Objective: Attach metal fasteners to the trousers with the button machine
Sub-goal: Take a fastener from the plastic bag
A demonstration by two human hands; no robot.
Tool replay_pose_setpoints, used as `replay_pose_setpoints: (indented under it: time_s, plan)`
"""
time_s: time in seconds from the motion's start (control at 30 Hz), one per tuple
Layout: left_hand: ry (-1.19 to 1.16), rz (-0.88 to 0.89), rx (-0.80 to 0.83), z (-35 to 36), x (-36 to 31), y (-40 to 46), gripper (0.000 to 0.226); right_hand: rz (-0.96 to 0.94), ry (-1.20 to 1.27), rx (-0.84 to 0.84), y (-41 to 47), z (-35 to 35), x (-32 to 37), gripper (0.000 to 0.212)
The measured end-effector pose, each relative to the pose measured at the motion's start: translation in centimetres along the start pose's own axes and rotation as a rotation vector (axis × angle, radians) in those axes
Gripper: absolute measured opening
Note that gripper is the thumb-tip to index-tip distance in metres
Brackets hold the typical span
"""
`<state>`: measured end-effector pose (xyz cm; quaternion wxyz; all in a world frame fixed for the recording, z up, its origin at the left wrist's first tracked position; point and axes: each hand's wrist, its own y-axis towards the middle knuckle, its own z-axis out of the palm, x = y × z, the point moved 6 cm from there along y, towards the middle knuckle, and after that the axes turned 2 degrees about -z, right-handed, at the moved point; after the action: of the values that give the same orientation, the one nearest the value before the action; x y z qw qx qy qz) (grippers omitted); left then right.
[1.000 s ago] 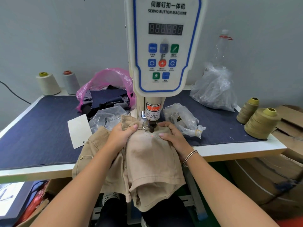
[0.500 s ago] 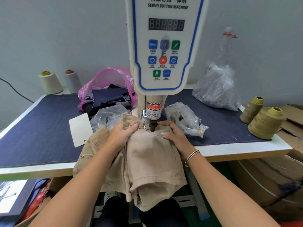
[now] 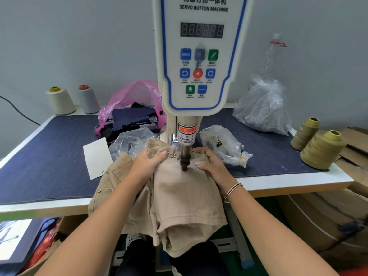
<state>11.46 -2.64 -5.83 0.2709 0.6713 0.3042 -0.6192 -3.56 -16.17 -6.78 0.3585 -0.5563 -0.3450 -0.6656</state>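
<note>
Your tan trousers lie over the front edge of the worktop, waistband end under the button machine, legs hanging off toward you. The machine's dark punch is down on the cloth, blurred, so this looks like mid-press on one fastener. One small metal fastener already sits on the waistband just left of the punch, another on the bunched cloth at far left; so some done, one going in, how many remain can't be told. Your left hand grips the waistband fold, thumb on top, fingers curled under the cloth. Your right hand presses the cloth flat just right of the punch, fingers bent at the knuckles, tips on the fabric; whether it pinches anything can't be told. Both hands near the punch, not touching it. Forearms come in from below, angled inward; bracelet on right wrist. Clear bag just beside the right hand.
</note>
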Motion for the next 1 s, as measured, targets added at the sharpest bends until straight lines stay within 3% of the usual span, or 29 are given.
replay_pose_setpoints:
  time_s: [0.57,0.83,1.0]
  plan:
    - [-0.107,-0.033,0.08,0.2,-0.3,-1.0,0.013,0.026,0.109,0.019,-0.5,0.5,0.3,0.037]
    - [-0.021,-0.122,0.373,0.2,-1.2,-2.4,0.026,0.079,0.113,0.02,-3.5,1.5,0.4,0.045]
    - [-0.066,-0.21,0.5,-0.7,-1.8,-2.9,0.036,0.072,-0.144,0.15,-5.5,1.8,2.6,0.031]
